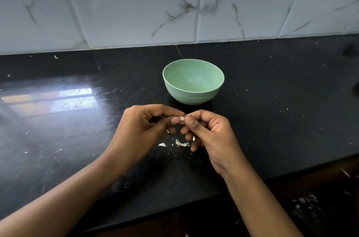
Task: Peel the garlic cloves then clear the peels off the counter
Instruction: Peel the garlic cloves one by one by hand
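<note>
A small pale garlic clove (181, 118) is pinched between the fingertips of both hands, just above the black counter (77, 139). My left hand (143, 130) holds it from the left with thumb and forefinger. My right hand (206, 132) pinches it from the right, thumb on top. Most of the clove is hidden by the fingers. Below the hands lie white garlic peels (181, 144) and a separate peel scrap (162, 145) on the counter. A green bowl (194, 99) stands just behind the hands; its inside looks empty.
A marble-tiled wall (174, 3) rises behind the counter. The counter's front edge (291, 168) runs diagonally at the lower right, with dark floor below it. Tiny white specks are scattered over the counter. A window reflection (64, 101) shines at the left.
</note>
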Demonstrator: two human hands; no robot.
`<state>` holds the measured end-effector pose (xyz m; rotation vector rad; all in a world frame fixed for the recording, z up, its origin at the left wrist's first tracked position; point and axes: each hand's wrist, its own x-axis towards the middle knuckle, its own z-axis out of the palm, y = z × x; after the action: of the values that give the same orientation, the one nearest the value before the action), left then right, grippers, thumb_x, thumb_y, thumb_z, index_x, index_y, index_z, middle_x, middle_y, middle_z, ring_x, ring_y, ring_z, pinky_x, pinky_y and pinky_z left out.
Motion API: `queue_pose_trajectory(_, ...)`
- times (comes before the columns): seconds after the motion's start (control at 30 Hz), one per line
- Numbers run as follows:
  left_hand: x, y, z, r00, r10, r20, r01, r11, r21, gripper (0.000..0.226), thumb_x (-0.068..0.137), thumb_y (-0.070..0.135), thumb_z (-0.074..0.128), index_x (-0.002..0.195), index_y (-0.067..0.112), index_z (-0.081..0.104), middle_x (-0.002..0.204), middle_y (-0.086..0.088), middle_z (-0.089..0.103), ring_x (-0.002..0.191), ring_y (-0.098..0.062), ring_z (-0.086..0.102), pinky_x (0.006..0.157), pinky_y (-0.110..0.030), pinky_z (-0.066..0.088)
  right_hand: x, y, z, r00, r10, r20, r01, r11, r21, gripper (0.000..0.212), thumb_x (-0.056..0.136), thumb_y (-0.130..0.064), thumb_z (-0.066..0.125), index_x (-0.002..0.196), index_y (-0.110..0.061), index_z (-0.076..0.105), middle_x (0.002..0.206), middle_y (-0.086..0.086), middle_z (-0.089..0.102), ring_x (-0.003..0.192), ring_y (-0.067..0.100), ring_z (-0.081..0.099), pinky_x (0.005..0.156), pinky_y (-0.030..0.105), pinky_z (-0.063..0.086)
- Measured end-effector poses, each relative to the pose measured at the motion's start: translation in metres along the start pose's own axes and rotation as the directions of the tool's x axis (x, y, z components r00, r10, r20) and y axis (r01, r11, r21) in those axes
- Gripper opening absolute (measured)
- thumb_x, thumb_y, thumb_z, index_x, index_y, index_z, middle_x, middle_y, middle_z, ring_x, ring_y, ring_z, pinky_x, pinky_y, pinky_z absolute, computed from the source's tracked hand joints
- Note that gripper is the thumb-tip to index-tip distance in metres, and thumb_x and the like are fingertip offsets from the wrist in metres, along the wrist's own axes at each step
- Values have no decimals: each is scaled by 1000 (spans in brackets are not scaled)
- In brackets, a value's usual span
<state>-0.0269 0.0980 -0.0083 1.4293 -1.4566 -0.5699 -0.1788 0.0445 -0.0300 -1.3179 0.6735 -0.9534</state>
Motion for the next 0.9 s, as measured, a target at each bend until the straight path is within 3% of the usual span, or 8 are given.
queue_pose_trajectory(0.13,3,-1,-2,984,-171,48,177,945,-274,11,67,23,72,77,20,77,72,-6,74,63,-15,69,62,-24,57,-1,3,-1,1000,-23,18,24,998,-66,11,89,-10,60,80,-12,66,60,-4,62,56,5,54,41,19,42)
queue_pose_trajectory(0.2,4,-3,-2,971,-234,50,238,920,-310,11,64,26,73,72,19,76,70,-8,73,61,-16,69,59,-24,56,0,6,-2,996,-86,16,88,976,-199,10,89,-13,63,81,-17,67,63,-6,63,60,5,56,43,20,43)
queue_pose_trajectory(0.3,3,-4,-1,966,-251,56,257,928,-271,15,64,33,72,71,20,74,70,-14,71,58,-17,67,56,-25,55,-1,11,-2,965,-262,13,241,864,-443,5,87,-24,65,83,-23,68,69,-14,62,65,7,60,49,27,50)
queue_pose_trajectory(0.4,4,-3,0,958,-281,64,287,912,-292,11,71,26,70,70,15,70,67,-12,70,53,-16,64,51,-23,53,-2,13,0,914,-406,29,354,758,-548,8,87,-28,64,85,-20,67,76,-16,62,69,11,61,55,37,53)
queue_pose_trajectory(0.67,4,2,0,889,-424,172,456,794,-401,11,86,8,61,76,7,63,66,-7,65,38,-11,54,41,-21,48,-5,16,7,802,-585,117,463,486,-741,19,89,-27,58,84,-11,68,76,-6,62,69,10,58,59,33,48)
queue_pose_trajectory(0.77,4,0,-2,859,-452,242,511,716,-475,5,81,11,64,76,9,65,64,-3,65,39,-7,51,44,-22,52,-6,16,8,800,-591,103,466,505,-727,20,88,-29,59,84,-12,68,77,-6,64,70,10,61,60,34,49)
queue_pose_trajectory(0.9,3,0,-2,901,-362,237,433,748,-502,13,64,20,70,73,11,71,69,-6,67,43,-7,53,47,-21,52,-6,15,6,869,-494,-16,389,705,-593,18,89,-33,57,86,-18,66,76,-13,62,69,10,62,56,37,52)
